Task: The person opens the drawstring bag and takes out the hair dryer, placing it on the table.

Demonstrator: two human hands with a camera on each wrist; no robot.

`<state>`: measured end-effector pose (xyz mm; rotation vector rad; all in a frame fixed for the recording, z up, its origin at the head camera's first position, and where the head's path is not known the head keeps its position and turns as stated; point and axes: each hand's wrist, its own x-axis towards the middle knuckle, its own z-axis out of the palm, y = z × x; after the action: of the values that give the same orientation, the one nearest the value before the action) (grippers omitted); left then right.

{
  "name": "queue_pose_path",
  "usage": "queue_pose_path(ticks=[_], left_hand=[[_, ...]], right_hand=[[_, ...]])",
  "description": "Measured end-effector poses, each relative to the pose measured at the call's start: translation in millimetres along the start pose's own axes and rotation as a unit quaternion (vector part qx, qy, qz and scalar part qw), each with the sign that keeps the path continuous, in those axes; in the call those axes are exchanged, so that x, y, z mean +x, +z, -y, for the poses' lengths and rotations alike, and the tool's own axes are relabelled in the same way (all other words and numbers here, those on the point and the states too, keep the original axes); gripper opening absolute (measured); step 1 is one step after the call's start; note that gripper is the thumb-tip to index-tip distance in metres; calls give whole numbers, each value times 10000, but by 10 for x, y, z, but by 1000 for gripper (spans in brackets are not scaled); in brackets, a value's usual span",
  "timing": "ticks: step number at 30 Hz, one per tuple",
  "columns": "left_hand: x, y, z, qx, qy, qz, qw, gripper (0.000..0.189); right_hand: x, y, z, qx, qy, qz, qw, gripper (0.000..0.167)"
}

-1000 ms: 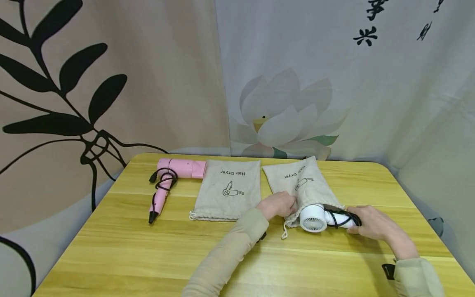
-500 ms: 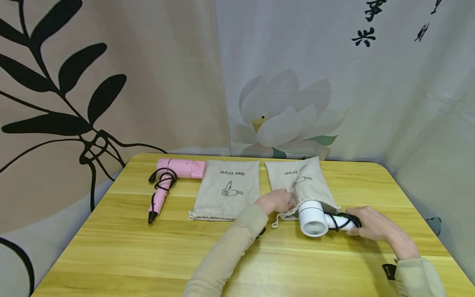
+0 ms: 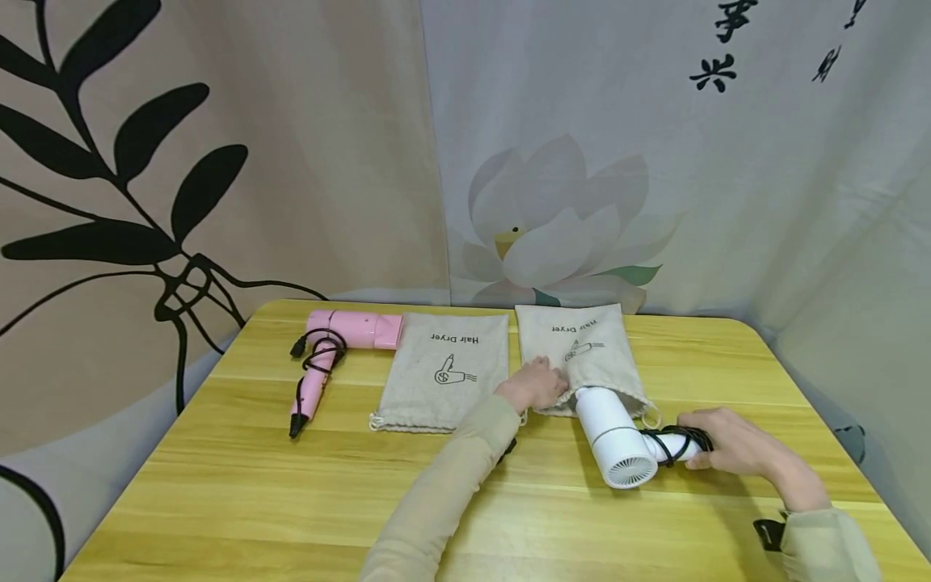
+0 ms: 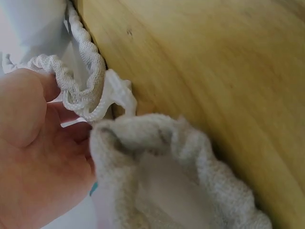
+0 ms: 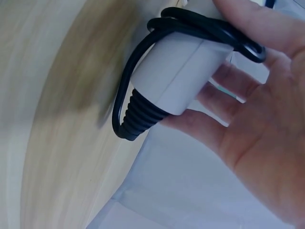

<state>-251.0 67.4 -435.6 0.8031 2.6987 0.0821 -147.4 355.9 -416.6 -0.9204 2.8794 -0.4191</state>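
Note:
A white hair dryer [image 3: 614,440] lies at the mouth of a beige drawstring bag [image 3: 582,347] printed "Hair Dryer"; only its nozzle end is hidden inside. My right hand [image 3: 730,440] grips the dryer's handle [image 5: 178,71], which has a black cord [image 5: 190,24] wound round it. At the left corner of the bag's opening, my left hand [image 3: 537,383] pinches the gathered fabric edge [image 4: 71,90] between thumb and fingers.
Left of the hands a second beige bag [image 3: 451,372] lies flat. A pink hair dryer [image 3: 356,328] with its own black cord rests against that bag's left side. Everything lies on a wooden table [image 3: 291,509] before a printed curtain.
The white dryer's body has come farther out of the bag towards me. The bag lies straighter, and my left hand has shifted slightly back and left with its edge.

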Motion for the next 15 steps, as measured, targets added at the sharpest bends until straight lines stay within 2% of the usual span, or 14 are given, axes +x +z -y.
queue_pose_path(ticks=[8,15], left_hand=[[16,1,30,159,-184,22,9997,52],[19,26,33,191,-316,33,9993,67]], right_hand=[[-44,-1,-26,94,-229,30,9997,33],[-67,-6,-33,142,-663,-348,9971,40]])
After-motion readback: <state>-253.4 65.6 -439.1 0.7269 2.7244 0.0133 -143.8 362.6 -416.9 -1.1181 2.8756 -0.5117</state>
